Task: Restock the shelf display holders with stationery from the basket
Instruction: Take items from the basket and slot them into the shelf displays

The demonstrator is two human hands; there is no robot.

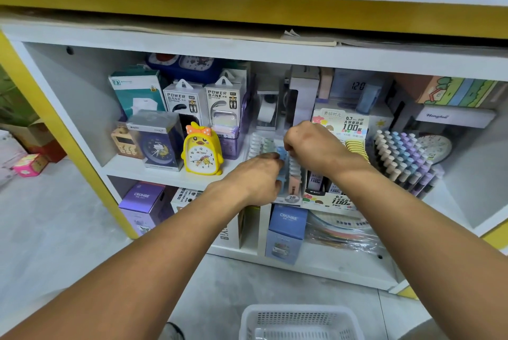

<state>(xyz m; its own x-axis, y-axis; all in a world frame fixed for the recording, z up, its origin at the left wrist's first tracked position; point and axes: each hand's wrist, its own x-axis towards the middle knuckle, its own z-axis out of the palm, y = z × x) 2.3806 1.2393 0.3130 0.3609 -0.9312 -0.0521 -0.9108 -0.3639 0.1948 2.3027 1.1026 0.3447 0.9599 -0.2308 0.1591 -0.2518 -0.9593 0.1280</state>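
Head cam, only view: both arms reach into the middle shelf, hands meeting over the tiered display holder [292, 175] w/ rows of small pastel packs, marked 2B at the front. Left hand [254, 179] sits low at the holder's front-left, knuckles toward cam, fingers curled under and round a blue pack [281, 153] whose top shows just above the knuckles; looks like a grip but fingertips are hidden. Right hand [312, 147] is above and behind it, curled tight, thumb and fingers seeming to pinch at the same blue pack or the one beside it; can't tell which, contact point is blocked by the hand itself. Basket [301, 322] is on the floor at bottom edge, well apart from the shelf; looks near empty, so prob late in the restock. Risks, as I judge: slots are narrow and neighbours tight, so pushing the pack in crooked could jam it or tip the row beside it; right wrist is just beside the lead-refill display [343, 126], a careless pull-back could knock that; duck clock [202, 148] is near the left forearm, elbow swing could bump it off the shelf edge.
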